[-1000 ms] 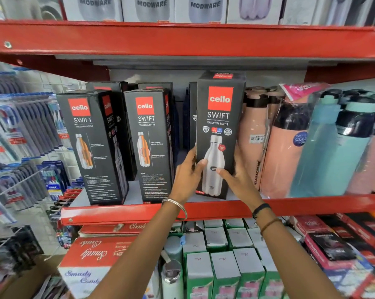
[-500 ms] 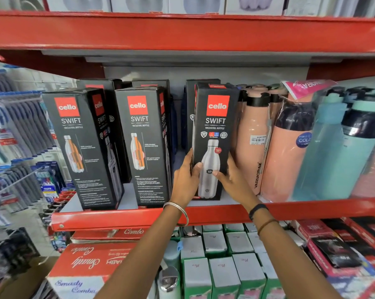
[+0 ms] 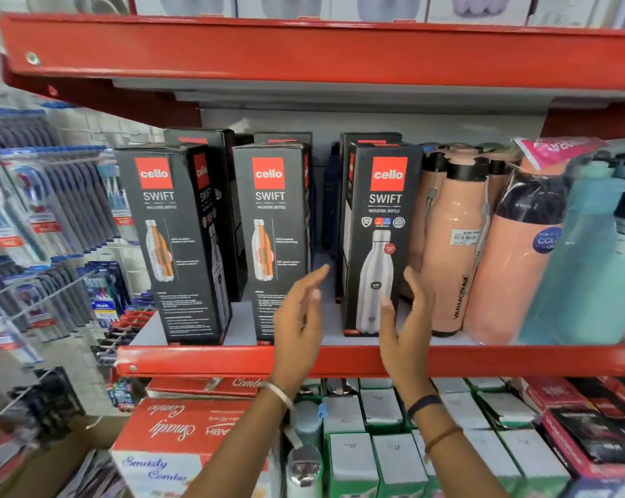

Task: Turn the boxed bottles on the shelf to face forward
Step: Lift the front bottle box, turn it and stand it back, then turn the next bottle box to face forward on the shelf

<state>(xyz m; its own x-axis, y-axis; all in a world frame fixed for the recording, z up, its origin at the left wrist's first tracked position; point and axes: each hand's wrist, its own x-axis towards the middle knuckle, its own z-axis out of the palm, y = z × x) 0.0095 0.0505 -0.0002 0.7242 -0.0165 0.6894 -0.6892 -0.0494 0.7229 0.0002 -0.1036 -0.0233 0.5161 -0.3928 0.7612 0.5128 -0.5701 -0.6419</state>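
Left to right along the red shelf [image 3: 232, 359]: leftmost boxed bottle [image 3: 171, 242] upright near the front edge, showing the cutaway-diagram panel and a good slice of its right side, so apparently skewed and likely not yet on its front face. Middle boxed bottle [image 3: 273, 239] just beside, same diagram panel outward, probably also left to turn. Left hand [image 3: 298, 318] open, fingers spread, hovering in front of the middle box's lower right corner, grip on nothing. Rightmost boxed bottle [image 3: 381, 239] standing square, steel-bottle picture forward, seemingly done. Right hand [image 3: 406, 318] open just beside that box, apart from it. More black boxes behind, faces hidden. Roughly one of three front boxes finished.
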